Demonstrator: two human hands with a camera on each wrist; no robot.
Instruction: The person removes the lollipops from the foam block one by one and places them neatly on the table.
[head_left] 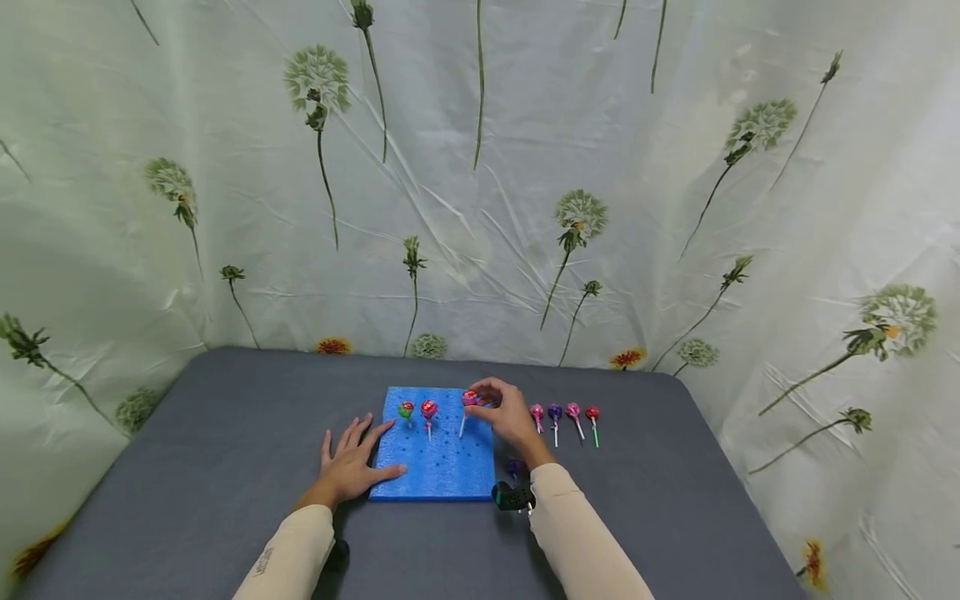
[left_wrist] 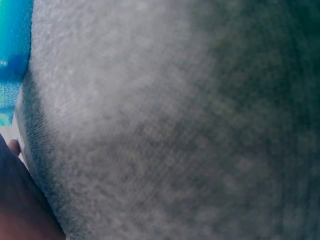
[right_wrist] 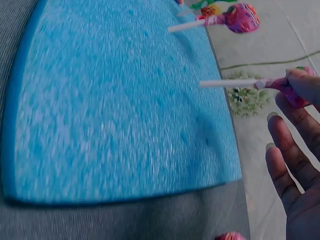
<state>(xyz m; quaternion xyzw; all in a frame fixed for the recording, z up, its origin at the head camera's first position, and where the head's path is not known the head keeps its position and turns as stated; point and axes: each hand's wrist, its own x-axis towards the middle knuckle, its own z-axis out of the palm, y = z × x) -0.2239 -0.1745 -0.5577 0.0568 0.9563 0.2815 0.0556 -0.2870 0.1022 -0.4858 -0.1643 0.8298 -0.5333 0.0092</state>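
My right hand pinches a red-and-pink wrapped lollipop by its head, between thumb and forefinger. In the right wrist view, the white stick of that lollipop points at the blue foam board, which is dotted with small holes. My left hand rests spread at the board's left side, thumb and a fingertip over its edge. A green-and-red lollipop and a pink-red lollipop stand upright in the board's far left part. Mostly dark cloth fills the left wrist view.
Right of the board, a row of several lollipops lies on the grey table, among them a purple lollipop and a red lollipop. Another purple lollipop is partly hidden by my right wrist. A flowered curtain hangs behind.
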